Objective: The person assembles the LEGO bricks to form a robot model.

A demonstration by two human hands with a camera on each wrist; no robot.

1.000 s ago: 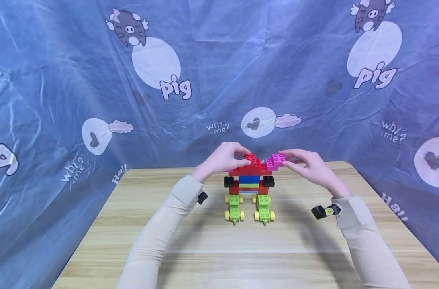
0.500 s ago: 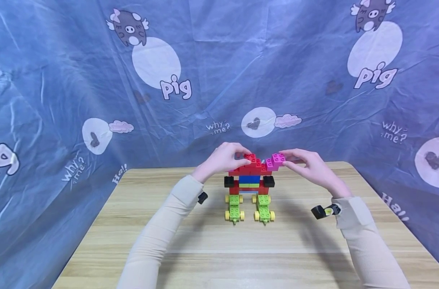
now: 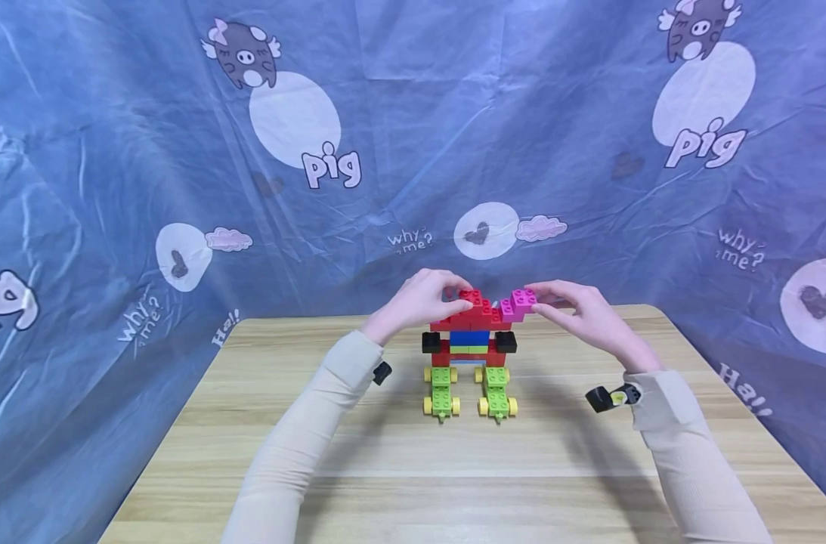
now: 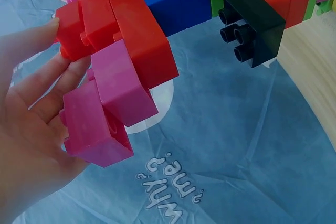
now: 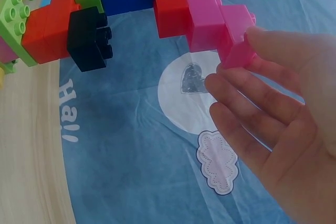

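Note:
A figure of toy building bricks stands upright on the table (image 3: 399, 453), centred in the head view. My left hand (image 3: 416, 304) pinches the top red brick (image 4: 74, 31) between thumb and fingers. Stepped pink bricks (image 4: 123, 85) stick out beside its palm in the left wrist view. On the figure's other side, my right hand (image 3: 581, 311) pinches the end pink brick (image 5: 235, 32), the thumb on its upper part and a finger below. The middle has blue bricks (image 3: 470, 338) with black bricks (image 3: 505, 342) at either side. Two green wheeled bases (image 3: 497, 402) form its feet.
A blue cloth (image 3: 413, 136) printed with pigs and words hangs behind and beside the table. Each wrist bears a small black camera (image 3: 606, 398) over a pale sleeve (image 3: 685, 446).

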